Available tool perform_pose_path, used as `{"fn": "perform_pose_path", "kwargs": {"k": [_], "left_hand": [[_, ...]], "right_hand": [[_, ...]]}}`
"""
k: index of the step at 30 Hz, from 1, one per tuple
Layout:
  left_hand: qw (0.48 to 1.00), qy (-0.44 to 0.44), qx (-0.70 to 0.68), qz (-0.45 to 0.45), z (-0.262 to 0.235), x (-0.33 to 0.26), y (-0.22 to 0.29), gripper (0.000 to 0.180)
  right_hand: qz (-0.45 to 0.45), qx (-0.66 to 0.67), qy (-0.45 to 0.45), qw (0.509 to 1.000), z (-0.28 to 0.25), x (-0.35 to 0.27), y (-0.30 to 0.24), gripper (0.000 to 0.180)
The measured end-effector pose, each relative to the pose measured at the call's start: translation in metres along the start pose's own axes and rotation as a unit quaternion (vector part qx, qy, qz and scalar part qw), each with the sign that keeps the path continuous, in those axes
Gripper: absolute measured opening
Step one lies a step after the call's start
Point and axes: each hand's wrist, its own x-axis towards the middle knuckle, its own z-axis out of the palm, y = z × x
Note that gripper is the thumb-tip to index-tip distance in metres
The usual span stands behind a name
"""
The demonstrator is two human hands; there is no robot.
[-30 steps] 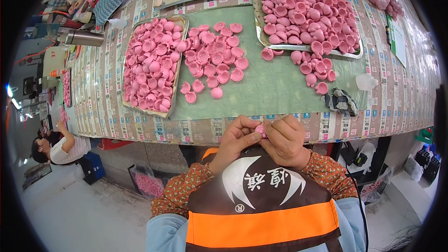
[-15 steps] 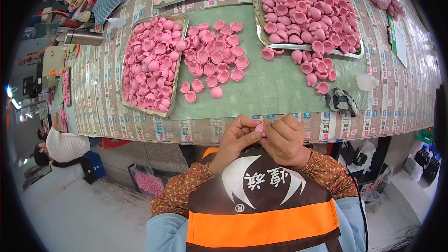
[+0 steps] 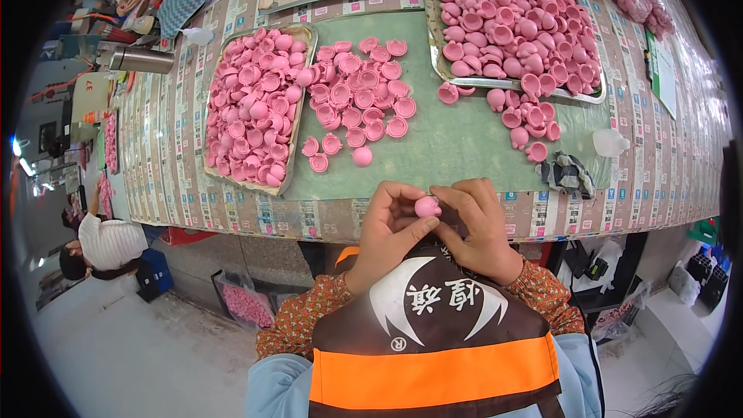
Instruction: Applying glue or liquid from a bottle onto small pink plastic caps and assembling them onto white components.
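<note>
A small pink rounded plastic piece (image 3: 426, 207) with a little knob on its side is pinched between the thumb and fingers of my left hand (image 3: 388, 226), just in front of the table's near edge. My right hand (image 3: 481, 224) is beside it, thumb and forefinger spread apart around its right side. Whether a right fingertip touches the piece I cannot tell. Loose pink half-shells (image 3: 360, 93) lie on the green mat (image 3: 433, 155) beyond my hands. A single pink ball-shaped piece (image 3: 361, 156) rests at the near end of that group.
A tray (image 3: 292, 143) heaped with pink pieces stands left; a metal tray (image 3: 495, 87) with more is at right. Near it are a striped cloth (image 3: 567, 174) and a small white bottle (image 3: 611, 142). A steel flask (image 3: 139, 59) lies left. Another person (image 3: 112, 240) is seated far left.
My right fingers have loosened and spread away from the pink piece, showing more of its round side. The left hand keeps its pinch. The view has shifted slightly.
</note>
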Motion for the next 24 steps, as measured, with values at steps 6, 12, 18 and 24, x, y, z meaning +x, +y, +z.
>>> {"fn": "perform_pose_path", "kwargs": {"k": [6,12,18,24], "left_hand": [[0.952,0.026,0.27,0.139,0.001,0.003,0.009,0.037],[0.898,0.01,0.393,0.198,0.0,0.004,0.012,0.041],[0.9,0.016,0.378,0.217,-0.001,0.005,0.009,0.039],[0.925,0.026,0.324,0.196,0.001,0.003,0.005,0.036]], "right_hand": [[0.033,0.097,0.0,0.995,-0.003,-0.001,0.001,0.04],[0.035,0.113,0.009,0.993,0.0,-0.003,0.001,0.035],[-0.024,0.037,0.009,0.999,-0.004,0.001,-0.005,0.034],[-0.041,0.006,0.007,0.999,-0.005,0.001,-0.012,0.038]]}}
